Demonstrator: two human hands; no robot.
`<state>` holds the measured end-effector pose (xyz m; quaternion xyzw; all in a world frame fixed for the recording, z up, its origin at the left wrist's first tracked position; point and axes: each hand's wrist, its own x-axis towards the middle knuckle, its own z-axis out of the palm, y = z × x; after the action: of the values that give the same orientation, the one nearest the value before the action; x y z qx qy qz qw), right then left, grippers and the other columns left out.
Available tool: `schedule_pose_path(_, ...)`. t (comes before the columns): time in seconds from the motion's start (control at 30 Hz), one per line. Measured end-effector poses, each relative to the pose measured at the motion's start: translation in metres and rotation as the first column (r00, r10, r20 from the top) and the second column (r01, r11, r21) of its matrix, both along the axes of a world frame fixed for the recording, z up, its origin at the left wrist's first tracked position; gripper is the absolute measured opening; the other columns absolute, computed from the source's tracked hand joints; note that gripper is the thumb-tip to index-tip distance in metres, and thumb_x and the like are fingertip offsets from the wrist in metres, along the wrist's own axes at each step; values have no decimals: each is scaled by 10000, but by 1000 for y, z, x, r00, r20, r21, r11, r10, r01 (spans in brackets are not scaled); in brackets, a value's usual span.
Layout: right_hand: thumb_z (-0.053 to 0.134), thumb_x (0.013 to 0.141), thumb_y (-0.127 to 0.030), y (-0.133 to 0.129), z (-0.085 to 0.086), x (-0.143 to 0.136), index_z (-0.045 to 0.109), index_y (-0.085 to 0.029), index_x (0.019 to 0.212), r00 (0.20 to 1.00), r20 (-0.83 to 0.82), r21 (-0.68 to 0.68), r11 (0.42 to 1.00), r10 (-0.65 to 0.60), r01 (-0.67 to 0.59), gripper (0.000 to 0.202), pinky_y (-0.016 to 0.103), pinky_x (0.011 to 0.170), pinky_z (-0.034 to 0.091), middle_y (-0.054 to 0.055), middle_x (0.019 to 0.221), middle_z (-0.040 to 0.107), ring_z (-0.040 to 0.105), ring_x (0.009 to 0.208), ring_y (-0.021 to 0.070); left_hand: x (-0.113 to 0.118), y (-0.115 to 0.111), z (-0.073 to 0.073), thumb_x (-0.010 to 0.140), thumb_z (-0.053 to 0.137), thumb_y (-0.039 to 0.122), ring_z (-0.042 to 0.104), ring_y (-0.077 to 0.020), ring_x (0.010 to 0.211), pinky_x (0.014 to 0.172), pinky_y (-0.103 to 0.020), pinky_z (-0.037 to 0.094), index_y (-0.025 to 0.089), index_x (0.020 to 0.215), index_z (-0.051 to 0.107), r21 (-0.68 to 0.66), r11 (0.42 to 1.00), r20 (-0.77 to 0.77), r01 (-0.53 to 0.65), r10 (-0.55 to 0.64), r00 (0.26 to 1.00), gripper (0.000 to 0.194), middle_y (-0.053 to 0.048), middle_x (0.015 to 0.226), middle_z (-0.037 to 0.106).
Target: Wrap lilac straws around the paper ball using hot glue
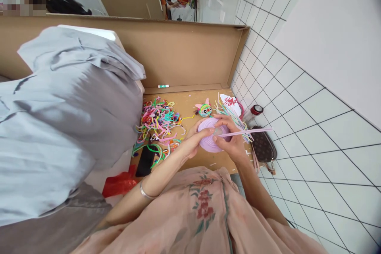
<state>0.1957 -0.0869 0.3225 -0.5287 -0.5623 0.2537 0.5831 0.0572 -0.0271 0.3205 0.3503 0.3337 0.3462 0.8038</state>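
Observation:
A round lilac coil point(209, 143), made of wound strip, is held between my two hands above the table. My left hand point(193, 141) grips its left side, thumb lying across the top. Around the right edge curl the fingers of my right hand point(233, 139), with the thumb near the coil's middle. A straight pale-pink strip point(256, 130) sticks out from the coil to the right, passing over my right hand. Just behind the coil lies a small colourful figure point(205, 110) with pink ears and round eyes.
Tangled colourful strips point(157, 121) and a black phone point(145, 161) lie left on the wooden table point(190, 97). Pale strips point(229, 111), a red-lidded jar point(256, 110) and a brown pouch point(263, 145) are at right. Grey cloth point(98, 99) bulges at left; cardboard point(187, 55) stands behind.

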Motion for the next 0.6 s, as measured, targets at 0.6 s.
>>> schedule_pose_path(0.6,782,768,-402,-4,15,3,655,-282,971,997,50,-46,997,58,-56,267,514,1122,425,72,1295,631,575,1259,296,0,-3,0,582,860,340,646,-195,868,756,-283,492,165,1043,715,47,998,-5,-46,46,999,513,-42,956,728)
